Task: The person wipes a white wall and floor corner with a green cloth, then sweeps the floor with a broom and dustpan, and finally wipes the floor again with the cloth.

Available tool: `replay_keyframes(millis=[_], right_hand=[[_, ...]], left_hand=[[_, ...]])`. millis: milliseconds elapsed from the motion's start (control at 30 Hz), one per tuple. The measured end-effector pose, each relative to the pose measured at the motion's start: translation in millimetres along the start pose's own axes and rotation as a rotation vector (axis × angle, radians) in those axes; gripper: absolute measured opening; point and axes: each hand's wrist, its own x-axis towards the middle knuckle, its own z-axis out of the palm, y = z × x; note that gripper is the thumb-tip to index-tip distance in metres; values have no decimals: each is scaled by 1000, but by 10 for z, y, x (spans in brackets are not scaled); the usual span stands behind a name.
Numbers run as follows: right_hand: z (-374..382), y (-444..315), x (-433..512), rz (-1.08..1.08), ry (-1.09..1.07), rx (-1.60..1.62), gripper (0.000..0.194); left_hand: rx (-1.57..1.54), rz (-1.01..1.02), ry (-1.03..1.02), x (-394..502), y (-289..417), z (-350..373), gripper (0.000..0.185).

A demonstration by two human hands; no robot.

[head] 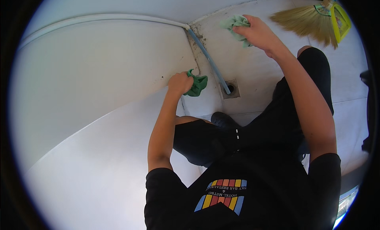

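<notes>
My left hand (180,83) grips a dark green cloth (199,85) beside the lower edge of a white wall panel (118,60). Bunched in my right hand (261,34) is a pale green cloth (237,25), held out over the light tiled floor near the far wall. Between the two hands a blue-grey pipe (209,57) slants across the floor, its near end in a square floor drain (230,88). Dark grime (198,36) marks the corner by the pipe's far end. Whether either cloth touches a surface I cannot tell.
A straw broom (305,23) and a yellow-green dustpan (341,23) are at the far right. A white pipe (112,17) runs along the panel's upper edge and meets the blue-grey one. My bent knees and a dark shoe (224,120) are close to the drain.
</notes>
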Motion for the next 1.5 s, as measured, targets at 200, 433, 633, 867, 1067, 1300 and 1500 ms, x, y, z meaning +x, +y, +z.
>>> replay_keyframes(millis=[200, 433, 633, 867, 1067, 1300, 1500], right_hand=[[433, -133, -219, 55, -324, 420, 48], [1338, -180, -689, -446, -267, -68, 45], [1579, -212, -813, -703, -158, -518, 41], [702, -584, -457, -111, -240, -228, 58], [1457, 362, -94, 285, -585, 672, 46], [2178, 403, 489, -38, -260, 675, 32], [3411, 88, 64, -807, 170, 250, 24]], left_hand=[[-726, -127, 169, -629, 489, -14, 48], [-1970, 41, -25, -694, 508, -143, 54], [-2456, 320, 120, -742, 456, -226, 47], [-2213, 105, 325, -773, 576, -203, 39], [-903, 317, 324, -1372, 291, -204, 58], [-1133, -96, 1796, -2352, -695, -661, 28], [-574, 23, 2084, -1697, -852, -1604, 60]])
